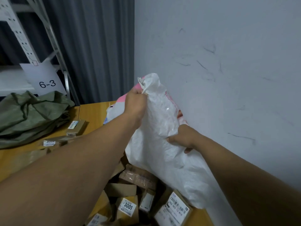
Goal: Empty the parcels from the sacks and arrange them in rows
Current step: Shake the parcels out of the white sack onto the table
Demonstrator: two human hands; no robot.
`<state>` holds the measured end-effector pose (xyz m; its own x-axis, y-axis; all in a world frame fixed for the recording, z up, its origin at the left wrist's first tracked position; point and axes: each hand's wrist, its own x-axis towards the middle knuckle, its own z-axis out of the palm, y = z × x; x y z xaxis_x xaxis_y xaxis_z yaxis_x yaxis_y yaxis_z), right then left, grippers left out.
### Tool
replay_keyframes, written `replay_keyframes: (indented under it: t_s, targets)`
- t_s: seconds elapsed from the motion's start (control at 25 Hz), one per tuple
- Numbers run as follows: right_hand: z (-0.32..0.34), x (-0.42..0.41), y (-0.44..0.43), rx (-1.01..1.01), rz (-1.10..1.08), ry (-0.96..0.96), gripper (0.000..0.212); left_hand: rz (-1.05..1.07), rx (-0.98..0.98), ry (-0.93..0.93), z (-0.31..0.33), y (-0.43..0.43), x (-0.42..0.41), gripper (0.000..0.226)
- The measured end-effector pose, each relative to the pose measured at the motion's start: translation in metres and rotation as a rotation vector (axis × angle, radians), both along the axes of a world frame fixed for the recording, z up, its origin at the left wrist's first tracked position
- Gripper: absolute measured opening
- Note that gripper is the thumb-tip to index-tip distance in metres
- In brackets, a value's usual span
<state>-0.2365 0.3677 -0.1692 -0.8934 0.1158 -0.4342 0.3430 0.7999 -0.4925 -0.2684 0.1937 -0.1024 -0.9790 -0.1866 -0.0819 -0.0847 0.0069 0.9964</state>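
Tightly, left hand (136, 101) grips white sack (160, 116) top, right hand (184, 137) mid-sack; wall (228, 62) close right.

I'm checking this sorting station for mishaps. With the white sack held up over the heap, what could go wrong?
The left hand grips only a corner of the white sack, so it may slip free. The parcels lie heaped under it; any more falling out could knock some off the table.

White sack (162, 136) with pink print, green sacks (29, 118), brown parcels (136, 178) with white labels, yellow table (92, 111)
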Motion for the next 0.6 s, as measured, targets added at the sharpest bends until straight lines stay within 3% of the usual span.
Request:
replay_keyframes:
  t_s: [0.16, 0.24, 0.36, 0.44, 0.52, 0.6]
  targets:
    - [0.000, 0.035, -0.016, -0.170, -0.083, -0.063, 0.040, -0.031, 0.028, 0.026, -0.003, -0.005, 0.046, 0.011]
    - [0.004, 0.048, -0.024, -0.189, -0.117, -0.041, 0.048, -0.073, 0.014, 0.046, -0.002, -0.008, 0.064, 0.010]
    - [0.021, 0.063, -0.033, -0.205, -0.161, 0.193, 0.086, -0.156, -0.028, 0.079, -0.004, -0.010, 0.088, 0.013]
    - [0.036, 0.073, -0.046, -0.293, -0.096, 0.344, 0.075, -0.192, -0.054, 0.092, -0.008, -0.010, 0.101, 0.019]
    - [0.042, 0.084, -0.057, -0.256, 0.020, 0.459, 0.076, -0.241, -0.076, 0.081, -0.013, -0.006, 0.113, 0.027]
    - [0.031, 0.089, -0.059, -0.198, -0.022, 0.502, 0.078, -0.307, -0.124, 0.068, -0.017, -0.001, 0.121, 0.026]
